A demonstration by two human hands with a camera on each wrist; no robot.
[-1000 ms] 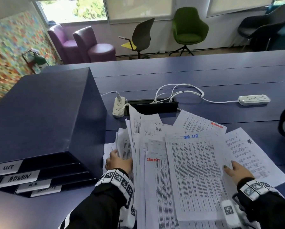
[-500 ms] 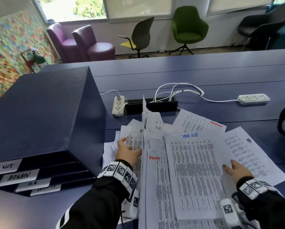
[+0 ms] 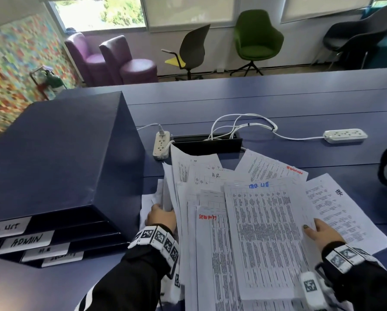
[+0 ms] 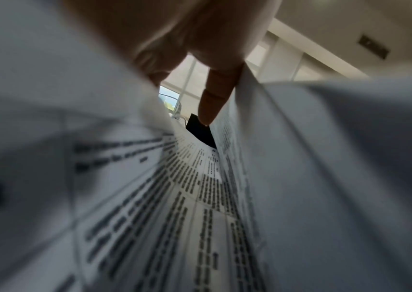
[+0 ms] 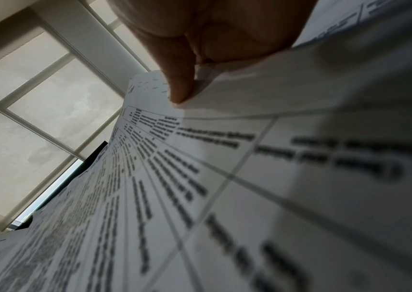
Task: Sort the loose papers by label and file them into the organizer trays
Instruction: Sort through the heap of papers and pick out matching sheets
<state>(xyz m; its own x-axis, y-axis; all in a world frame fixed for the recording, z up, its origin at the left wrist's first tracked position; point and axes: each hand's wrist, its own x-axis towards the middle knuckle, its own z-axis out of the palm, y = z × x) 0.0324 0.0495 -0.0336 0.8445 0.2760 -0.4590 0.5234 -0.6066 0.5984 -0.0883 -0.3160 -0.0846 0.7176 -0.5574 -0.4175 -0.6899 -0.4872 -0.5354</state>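
Both hands' fingers [image 4: 215, 98] pinch papers' [image 3: 262, 232] side edges.

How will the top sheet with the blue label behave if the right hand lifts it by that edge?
Likely floppy: the blue-labelled sheet is a single thin page, already bowing where the right hand pinches it. It should be very light. It may slide rather than stay put, since it lies loose on the fanned pile of papers.

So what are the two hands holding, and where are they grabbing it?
The left hand grips the left edge of the paper pile, fingers tucked between sheets. The right hand pinches the right edge of the top sheet.
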